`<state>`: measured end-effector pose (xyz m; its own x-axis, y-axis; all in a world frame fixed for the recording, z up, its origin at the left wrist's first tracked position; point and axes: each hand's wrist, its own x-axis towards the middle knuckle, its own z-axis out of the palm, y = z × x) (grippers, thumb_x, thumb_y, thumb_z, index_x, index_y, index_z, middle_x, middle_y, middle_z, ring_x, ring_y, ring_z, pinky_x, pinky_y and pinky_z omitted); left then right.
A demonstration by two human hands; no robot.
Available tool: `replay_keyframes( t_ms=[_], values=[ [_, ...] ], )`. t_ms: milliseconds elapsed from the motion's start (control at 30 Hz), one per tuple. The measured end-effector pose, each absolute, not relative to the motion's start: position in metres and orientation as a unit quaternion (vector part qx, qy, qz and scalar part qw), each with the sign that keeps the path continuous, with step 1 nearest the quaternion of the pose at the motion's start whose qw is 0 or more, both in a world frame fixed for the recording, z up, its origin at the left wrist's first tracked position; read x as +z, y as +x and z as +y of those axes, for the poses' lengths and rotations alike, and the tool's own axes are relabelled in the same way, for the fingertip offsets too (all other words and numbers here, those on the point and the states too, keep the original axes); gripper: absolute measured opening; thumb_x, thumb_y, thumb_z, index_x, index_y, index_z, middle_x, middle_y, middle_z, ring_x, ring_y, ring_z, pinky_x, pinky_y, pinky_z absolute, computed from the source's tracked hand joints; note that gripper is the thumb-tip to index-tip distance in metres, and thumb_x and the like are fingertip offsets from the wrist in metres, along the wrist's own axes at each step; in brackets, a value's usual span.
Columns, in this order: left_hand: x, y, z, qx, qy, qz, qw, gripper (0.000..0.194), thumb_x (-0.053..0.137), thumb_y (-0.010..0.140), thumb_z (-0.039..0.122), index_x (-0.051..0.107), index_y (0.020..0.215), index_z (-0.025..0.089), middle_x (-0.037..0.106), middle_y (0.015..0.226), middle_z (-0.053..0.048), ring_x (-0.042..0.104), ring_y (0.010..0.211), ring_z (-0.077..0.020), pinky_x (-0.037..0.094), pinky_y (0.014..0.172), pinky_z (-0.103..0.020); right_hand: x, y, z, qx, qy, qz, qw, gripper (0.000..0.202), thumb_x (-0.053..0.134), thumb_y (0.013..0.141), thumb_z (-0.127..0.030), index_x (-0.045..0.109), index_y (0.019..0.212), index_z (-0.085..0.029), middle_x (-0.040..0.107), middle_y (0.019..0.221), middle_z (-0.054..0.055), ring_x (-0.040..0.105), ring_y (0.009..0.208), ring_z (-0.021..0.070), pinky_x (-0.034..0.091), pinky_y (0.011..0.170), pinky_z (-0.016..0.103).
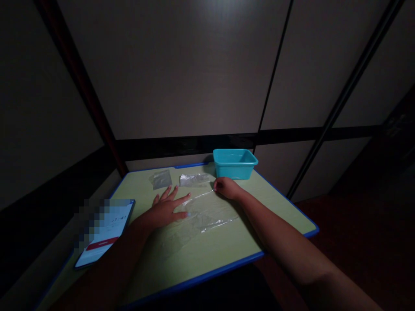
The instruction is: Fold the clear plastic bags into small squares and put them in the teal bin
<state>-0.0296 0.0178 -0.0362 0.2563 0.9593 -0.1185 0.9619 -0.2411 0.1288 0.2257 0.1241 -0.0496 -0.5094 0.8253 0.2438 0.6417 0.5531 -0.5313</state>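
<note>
A clear plastic bag [207,216] lies spread on the light green table [207,255]. My left hand [167,209] rests with fingers spread at the bag's left side. My right hand [225,188] is closed in a pinch on the bag's upper right edge, just in front of the turquoise basket [235,168]. Behind my hands lie two small folded plastic pieces, a greyish square one [161,179] at the left and a shiny, longer one [193,179] nearer the middle.
A tablet [108,233] with a lit screen lies at the table's left side, partly behind my left forearm. Wall panels [188,86] stand directly behind the table. A blue rim runs round the tabletop.
</note>
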Motion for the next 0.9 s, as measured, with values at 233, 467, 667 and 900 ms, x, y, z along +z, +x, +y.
replay_keyframes(
  t_ms=[233, 467, 667, 900],
  values=[
    [-0.0371, -0.0307, 0.0177, -0.013, 0.782, 0.615, 0.096, 0.07, 0.038, 0.075, 0.07, 0.019, 0.137, 0.041, 0.002, 0.148, -0.005, -0.008, 0.133, -0.034, 0.008, 0.098, -0.064, -0.0499, 0.2261, 0.1242, 0.175, -0.448, -0.844, 0.235, 0.009, 0.055, 0.07, -0.008, 0.062, 0.07, -0.014, 0.062, 0.066, 0.0, 0.051, 0.061, 0.0102, 0.034, 0.056, 0.019],
    [-0.0328, -0.0243, 0.0158, 0.017, 0.779, 0.622, 0.078, 0.065, 0.04, 0.08, 0.063, 0.019, 0.137, 0.04, 0.004, 0.148, -0.007, -0.003, 0.134, -0.0321, 0.009, 0.098, -0.063, -0.0473, 0.2259, 0.1226, 0.156, -0.461, -0.845, 0.221, 0.011, 0.054, 0.07, -0.009, 0.063, 0.071, -0.015, 0.064, 0.069, 0.002, 0.053, 0.062, 0.011, 0.034, 0.057, 0.019],
    [-0.0326, -0.0215, 0.0149, 0.044, 0.785, 0.615, 0.064, 0.06, 0.036, 0.083, 0.06, 0.02, 0.137, 0.041, 0.003, 0.149, -0.004, -0.003, 0.135, -0.0295, 0.01, 0.1, -0.061, -0.0444, 0.2285, 0.1224, 0.116, -0.51, -0.829, 0.195, 0.009, 0.055, 0.073, -0.014, 0.064, 0.075, -0.016, 0.066, 0.074, 0.003, 0.054, 0.065, 0.0127, 0.034, 0.056, 0.02],
    [-0.0359, -0.0228, 0.0135, 0.014, 0.765, 0.638, 0.089, 0.066, 0.037, 0.079, 0.065, 0.018, 0.137, 0.041, 0.0, 0.149, -0.006, -0.006, 0.134, -0.0322, 0.008, 0.099, -0.063, -0.0448, 0.2309, 0.1247, 0.092, -0.536, -0.819, 0.184, 0.013, 0.052, 0.073, -0.013, 0.065, 0.076, -0.016, 0.067, 0.078, 0.005, 0.056, 0.068, 0.0144, 0.033, 0.057, 0.021]
  ],
)
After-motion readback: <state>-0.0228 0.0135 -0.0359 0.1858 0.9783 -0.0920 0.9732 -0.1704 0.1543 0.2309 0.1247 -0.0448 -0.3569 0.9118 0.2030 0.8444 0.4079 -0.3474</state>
